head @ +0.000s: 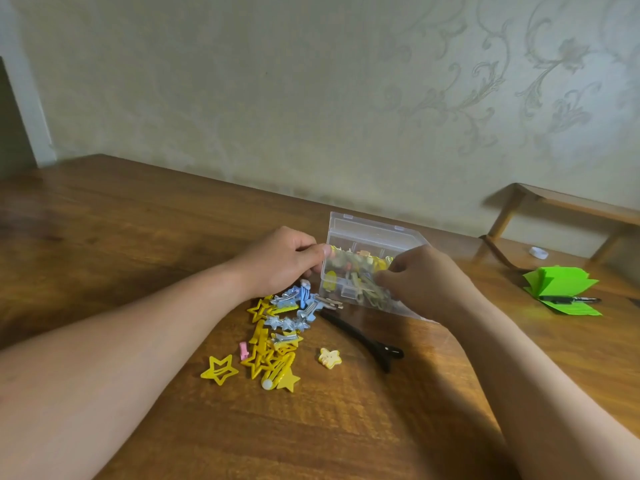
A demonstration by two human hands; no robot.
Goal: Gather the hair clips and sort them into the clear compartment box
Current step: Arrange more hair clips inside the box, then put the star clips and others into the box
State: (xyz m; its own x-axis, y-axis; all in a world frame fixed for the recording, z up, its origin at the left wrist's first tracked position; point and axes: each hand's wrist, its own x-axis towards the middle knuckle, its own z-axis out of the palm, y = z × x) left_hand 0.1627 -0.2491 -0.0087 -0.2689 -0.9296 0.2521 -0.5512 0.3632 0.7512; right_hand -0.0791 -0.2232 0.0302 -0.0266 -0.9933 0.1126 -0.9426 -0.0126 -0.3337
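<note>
The clear compartment box [367, 233] is tilted up off the wooden table, with several yellow and mixed clips inside it. My left hand [280, 261] grips its left edge, thumb on the rim. My right hand [422, 282] holds its right front side, fingers curled over the box. Below the box lies a pile of hair clips [277, 327]: yellow star clips, pale blue star clips, a small pink clip. A lone yellow star clip [219, 369] lies at the pile's left. A cream star clip [329, 357] and a long black clip [363, 339] lie to the right.
The wooden table [121, 237] meets a patterned wall behind. At the right lie a green paper stack [561, 289] with a black pen [568, 300] on it, a small white cap [538, 252], and a wooden chair frame [554, 209].
</note>
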